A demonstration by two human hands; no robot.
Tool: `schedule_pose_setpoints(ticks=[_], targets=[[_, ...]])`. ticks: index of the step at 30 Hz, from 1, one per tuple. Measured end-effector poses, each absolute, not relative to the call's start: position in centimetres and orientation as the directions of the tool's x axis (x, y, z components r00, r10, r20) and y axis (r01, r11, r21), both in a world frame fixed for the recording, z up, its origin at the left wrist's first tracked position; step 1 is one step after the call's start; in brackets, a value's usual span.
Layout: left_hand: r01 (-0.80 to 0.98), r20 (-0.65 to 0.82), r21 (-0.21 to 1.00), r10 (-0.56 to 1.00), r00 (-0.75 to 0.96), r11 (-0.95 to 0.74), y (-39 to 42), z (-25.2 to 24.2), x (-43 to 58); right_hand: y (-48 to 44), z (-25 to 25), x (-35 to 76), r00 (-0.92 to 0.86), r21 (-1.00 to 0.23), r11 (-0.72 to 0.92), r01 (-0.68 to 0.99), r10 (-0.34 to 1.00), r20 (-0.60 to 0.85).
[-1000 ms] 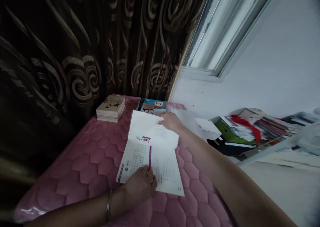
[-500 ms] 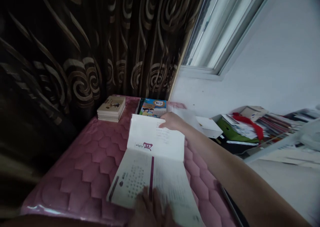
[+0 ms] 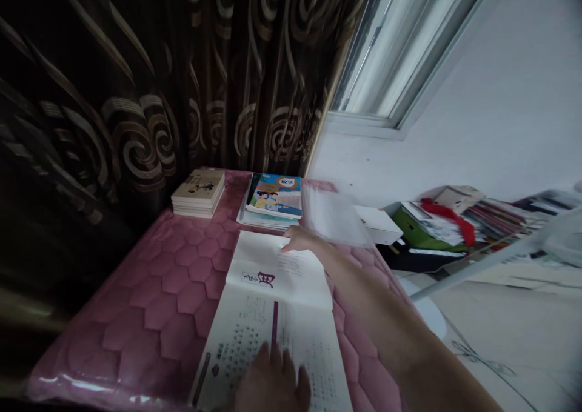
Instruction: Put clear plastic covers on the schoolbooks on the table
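Note:
An open book (image 3: 254,257) lies on the pink table cover, its upper page bearing a large dark red character and its lower page dense print. At the top edge, my right hand (image 3: 301,240) pinches the upper page, with the thumb on top and the other fingers largely out of sight. My left hand (image 3: 275,378) is over the lower page with fingers spread, slightly blurred; whether it presses on the paper is hard to see. Just beyond the book is a small pile topped by a blue picture-covered textbook (image 3: 277,195).
A stack of tan books (image 3: 199,192) sits at the far left of the padded pink cover (image 3: 150,315). Clear plastic sheeting (image 3: 334,215) lies at the right edge. A white box (image 3: 378,224) and a cluttered shelf stand beyond. A dark patterned curtain (image 3: 182,85) hangs behind.
The upper page has been lowered flatter and nearer, uncovering more of the textbook pile. My right hand came down with it. My left hand stays over the lower page.

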State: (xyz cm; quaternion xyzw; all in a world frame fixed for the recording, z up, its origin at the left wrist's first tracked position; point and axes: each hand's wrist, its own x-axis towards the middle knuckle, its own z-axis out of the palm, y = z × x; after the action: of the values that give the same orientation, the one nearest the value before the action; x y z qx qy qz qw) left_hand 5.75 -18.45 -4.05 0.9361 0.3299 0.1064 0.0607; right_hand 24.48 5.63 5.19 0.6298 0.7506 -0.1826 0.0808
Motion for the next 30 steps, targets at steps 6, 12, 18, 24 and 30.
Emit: schedule_pose_setpoints(ticks=[6, 12, 18, 24, 30], targets=[[0.763, 0.161, 0.102, 0.767, 0.621, -0.639, -7.8, -0.9, 5.3, 6.5, 3.2, 24.5, -0.165, -0.152, 0.113, 0.982, 0.906, -0.390], [0.796, 0.188, 0.175, 0.814, 0.550, -0.579, -5.7, -3.5, 4.5, 7.0, 2.2, 24.7, -0.133, -0.152, 0.081, 0.985, 0.918, -0.374], [0.807, 0.115, 0.170, 0.825, 0.553, -0.565, -5.7, -3.1, 4.9, 6.5, 1.9, 25.0, -0.091, -0.180, 0.033, 0.983, 0.942, -0.323], [0.804, 0.107, 0.189, 0.826, 0.554, -0.564, -5.8, -2.5, 4.8, 5.9, 1.3, 25.5, -0.093, -0.242, 0.029, 0.970, 0.961, -0.259], [0.804, 0.058, 0.160, 0.818, 0.572, -0.573, -4.2, -0.4, 5.5, 4.4, 0.9, 26.0, -0.180, -0.265, 0.136, 0.955, 0.972, -0.150]])
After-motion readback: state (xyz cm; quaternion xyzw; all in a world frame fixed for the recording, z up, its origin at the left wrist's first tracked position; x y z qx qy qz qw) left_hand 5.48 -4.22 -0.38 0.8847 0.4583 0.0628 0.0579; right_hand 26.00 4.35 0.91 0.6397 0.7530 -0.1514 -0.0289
